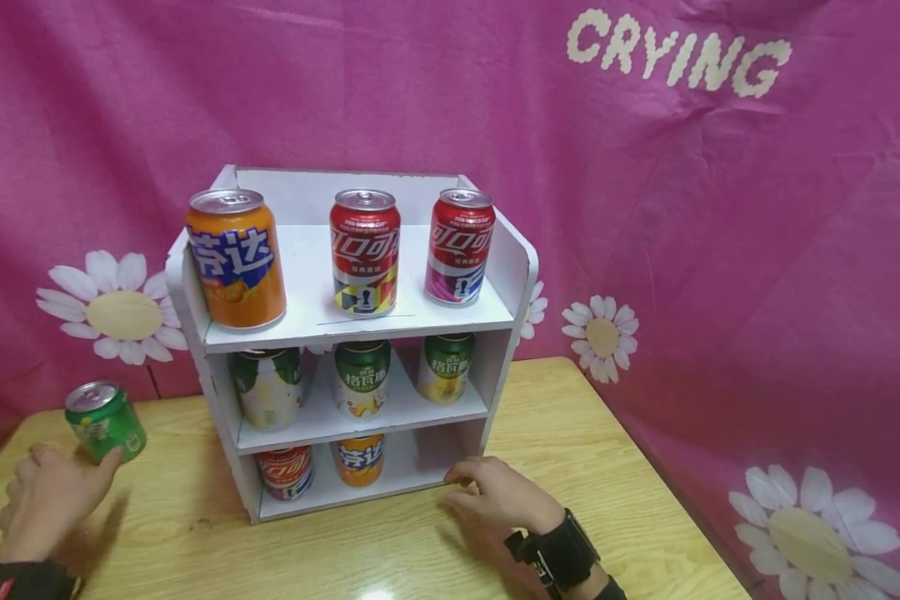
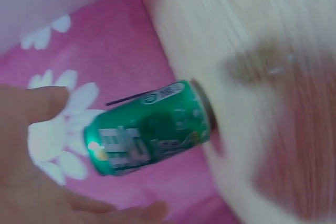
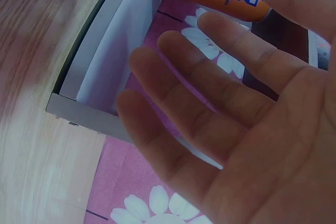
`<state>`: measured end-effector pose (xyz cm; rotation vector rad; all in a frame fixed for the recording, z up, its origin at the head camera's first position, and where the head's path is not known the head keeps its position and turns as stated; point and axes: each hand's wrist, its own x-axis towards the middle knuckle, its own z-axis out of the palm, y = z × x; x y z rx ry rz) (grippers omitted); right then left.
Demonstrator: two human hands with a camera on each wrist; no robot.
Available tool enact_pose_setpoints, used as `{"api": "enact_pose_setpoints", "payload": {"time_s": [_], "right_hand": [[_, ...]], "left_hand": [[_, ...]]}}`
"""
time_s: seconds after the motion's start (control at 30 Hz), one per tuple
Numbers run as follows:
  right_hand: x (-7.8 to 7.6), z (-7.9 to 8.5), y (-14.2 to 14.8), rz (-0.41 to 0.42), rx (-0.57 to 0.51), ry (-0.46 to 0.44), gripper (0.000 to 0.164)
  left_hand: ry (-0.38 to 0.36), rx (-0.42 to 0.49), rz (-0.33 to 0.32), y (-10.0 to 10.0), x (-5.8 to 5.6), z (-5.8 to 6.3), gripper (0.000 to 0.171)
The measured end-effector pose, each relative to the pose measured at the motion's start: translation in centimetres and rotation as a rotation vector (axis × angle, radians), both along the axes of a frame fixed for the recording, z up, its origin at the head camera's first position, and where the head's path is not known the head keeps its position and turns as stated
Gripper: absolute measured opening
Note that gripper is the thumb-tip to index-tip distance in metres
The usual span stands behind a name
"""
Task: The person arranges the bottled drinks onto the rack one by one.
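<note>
A green soda can [image 1: 108,429] stands on the table left of the white shelf. My left hand [image 1: 52,492] is just in front of it, thumb and fingers spread apart. In the left wrist view a gap shows between the palm and the green can [image 2: 149,129]. My right hand [image 1: 498,492] is at the lower right front corner of the white three-level shelf [image 1: 375,495], fingertips right at its edge. The right wrist view shows that hand [image 3: 226,114] with loosely extended fingers and nothing in it. An orange Fanta can [image 1: 361,462] stands on the bottom level, left of it.
Another orange can [image 1: 243,279] and two red cola cans [image 1: 366,271] stand on the top level. Three green-and-cream cans [image 1: 363,383] fill out the middle level. A red can [image 1: 287,475] stands at bottom left. Behind the wooden table [image 1: 330,558] hangs a pink cloth [image 1: 682,208].
</note>
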<state>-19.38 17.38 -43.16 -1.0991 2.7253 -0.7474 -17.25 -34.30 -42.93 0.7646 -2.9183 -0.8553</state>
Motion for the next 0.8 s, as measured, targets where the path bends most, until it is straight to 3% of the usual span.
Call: {"api": "enact_pose_setpoints", "payload": {"time_s": [0.1,0.17,0.3,0.33,0.4,0.5,0.7,0.8], "right_hand": [[-0.1,0.0,0.1,-0.003,0.002,-0.001,0.018],[-0.1,0.0,0.1,-0.005,0.005,-0.001,0.019],[0.0,0.0,0.1,-0.007,0.009,-0.003,0.023],[0.0,0.0,0.0,-0.004,0.011,-0.004,0.024],[-0.1,0.1,-0.2,0.003,0.016,-0.005,0.024],[-0.2,0.1,-0.5,0.015,0.017,-0.002,0.022],[-0.3,-0.1,-0.7,0.029,-0.007,0.017,0.022],[-0.2,-0.3,-0.5,0.025,-0.015,0.018,0.022]], "left_hand": [[0.107,0.084,0.062,-0.6,-1.7,-0.4,0.104],[0.207,0.122,0.064,-2.5,-3.7,-2.5,0.105],[0.348,0.164,0.081,-7.1,-8.3,-8.5,0.113],[0.369,0.166,0.089,-8.1,-8.9,-9.7,0.116],[0.373,0.197,0.131,-8.9,-9.3,-10.4,0.119],[0.393,0.245,0.185,-8.0,-8.5,-9.5,0.117],[0.456,0.42,0.286,-2.5,-6.4,-4.1,0.103],[0.485,0.461,0.315,-0.5,-6.2,-2.8,0.097]]}}
